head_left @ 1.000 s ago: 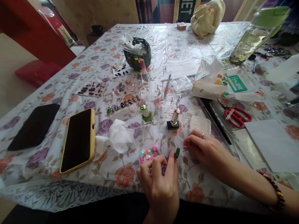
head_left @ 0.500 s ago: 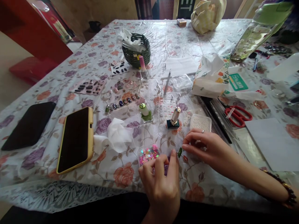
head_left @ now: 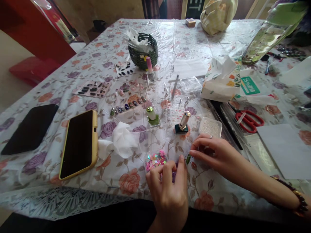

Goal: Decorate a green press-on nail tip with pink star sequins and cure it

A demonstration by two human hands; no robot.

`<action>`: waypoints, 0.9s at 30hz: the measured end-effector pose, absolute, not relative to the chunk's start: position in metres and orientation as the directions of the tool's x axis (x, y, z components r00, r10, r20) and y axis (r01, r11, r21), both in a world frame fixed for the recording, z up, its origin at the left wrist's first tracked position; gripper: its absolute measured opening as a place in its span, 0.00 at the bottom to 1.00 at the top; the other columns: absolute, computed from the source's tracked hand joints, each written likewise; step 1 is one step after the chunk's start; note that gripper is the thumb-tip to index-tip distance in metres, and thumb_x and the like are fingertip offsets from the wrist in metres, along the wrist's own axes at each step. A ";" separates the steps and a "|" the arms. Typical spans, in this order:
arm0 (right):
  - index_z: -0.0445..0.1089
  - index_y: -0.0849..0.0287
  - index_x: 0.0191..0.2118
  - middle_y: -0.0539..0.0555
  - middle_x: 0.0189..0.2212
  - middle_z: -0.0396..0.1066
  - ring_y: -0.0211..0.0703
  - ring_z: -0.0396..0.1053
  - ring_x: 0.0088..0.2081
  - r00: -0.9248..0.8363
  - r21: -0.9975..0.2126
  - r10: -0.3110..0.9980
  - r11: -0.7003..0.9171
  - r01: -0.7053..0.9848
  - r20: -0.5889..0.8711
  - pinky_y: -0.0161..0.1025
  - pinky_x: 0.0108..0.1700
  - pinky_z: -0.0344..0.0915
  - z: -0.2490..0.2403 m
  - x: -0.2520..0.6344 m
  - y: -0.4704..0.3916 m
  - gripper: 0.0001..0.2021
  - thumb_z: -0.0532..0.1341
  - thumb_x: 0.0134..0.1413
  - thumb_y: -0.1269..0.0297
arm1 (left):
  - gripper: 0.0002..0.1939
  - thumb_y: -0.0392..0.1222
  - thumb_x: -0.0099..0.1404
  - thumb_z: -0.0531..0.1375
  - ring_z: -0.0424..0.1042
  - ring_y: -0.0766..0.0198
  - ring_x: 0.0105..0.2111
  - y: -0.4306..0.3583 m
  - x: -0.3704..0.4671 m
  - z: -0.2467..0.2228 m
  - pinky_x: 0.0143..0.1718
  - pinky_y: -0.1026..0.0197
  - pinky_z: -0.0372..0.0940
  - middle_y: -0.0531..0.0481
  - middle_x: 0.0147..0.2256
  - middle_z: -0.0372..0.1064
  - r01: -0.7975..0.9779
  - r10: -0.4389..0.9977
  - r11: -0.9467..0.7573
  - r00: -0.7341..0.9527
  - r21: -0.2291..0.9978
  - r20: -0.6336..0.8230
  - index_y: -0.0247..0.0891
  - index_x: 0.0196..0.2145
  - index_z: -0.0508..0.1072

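My left hand [head_left: 168,187] is curled at the near table edge and pinches a small green false nail [head_left: 188,158] at its fingertip, with a purple item partly hidden under its fingers. My right hand [head_left: 213,154] rests just right of it, its fingertips closed against the green nail; whether a thin tool sits in them is too small to tell. A little clear box of pink star sequins [head_left: 155,160] lies beside my left hand. Behind stand a dark-teal polish bottle [head_left: 183,124], a green polish bottle [head_left: 152,116] and a box of white beads [head_left: 210,127].
A yellow-cased phone [head_left: 79,144] and a black phone [head_left: 29,127] lie to the left, with crumpled tissue [head_left: 122,139] between. Rows of false nails [head_left: 127,106], a green basket [head_left: 143,53], a tissue pack [head_left: 220,82], red scissors [head_left: 249,117] and white paper [head_left: 284,150] cover the floral tablecloth [head_left: 102,58].
Both hands stay close together at the green nail, which has tilted slightly and shifted a little right. The view has drifted a little; nothing else has moved.
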State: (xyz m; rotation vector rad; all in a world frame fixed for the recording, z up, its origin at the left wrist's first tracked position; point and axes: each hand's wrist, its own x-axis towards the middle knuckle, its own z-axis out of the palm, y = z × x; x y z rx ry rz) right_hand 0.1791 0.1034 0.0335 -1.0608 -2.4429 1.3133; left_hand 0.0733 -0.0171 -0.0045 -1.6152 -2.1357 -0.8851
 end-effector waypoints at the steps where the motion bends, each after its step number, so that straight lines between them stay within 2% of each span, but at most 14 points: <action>1: 0.69 0.61 0.28 0.49 0.27 0.65 0.32 0.62 0.26 -0.732 -0.784 0.658 0.358 0.508 -0.174 0.32 0.29 0.59 0.033 0.179 0.103 0.06 0.59 0.54 0.66 | 0.09 0.31 0.57 0.61 0.57 0.64 0.29 -0.017 0.073 -0.005 0.30 0.59 0.56 0.49 0.26 0.66 0.945 0.747 0.167 -0.306 0.280 0.590 0.37 0.36 0.76; 19: 0.68 0.60 0.29 0.50 0.27 0.66 0.32 0.62 0.25 -0.724 -0.771 0.675 0.385 0.507 -0.139 0.32 0.27 0.60 0.030 0.179 0.101 0.06 0.58 0.54 0.65 | 0.08 0.31 0.57 0.61 0.56 0.64 0.28 -0.017 0.072 -0.002 0.30 0.59 0.56 0.48 0.26 0.66 0.946 0.755 0.145 -0.296 0.290 0.585 0.36 0.35 0.76; 27: 0.66 0.59 0.31 0.48 0.24 0.66 0.33 0.62 0.24 -0.708 -0.791 0.684 0.329 0.515 -0.176 0.31 0.26 0.60 0.030 0.179 0.100 0.06 0.56 0.56 0.64 | 0.09 0.30 0.56 0.61 0.56 0.63 0.28 -0.017 0.072 -0.003 0.30 0.59 0.56 0.48 0.25 0.66 0.943 0.753 0.142 -0.300 0.300 0.586 0.35 0.36 0.77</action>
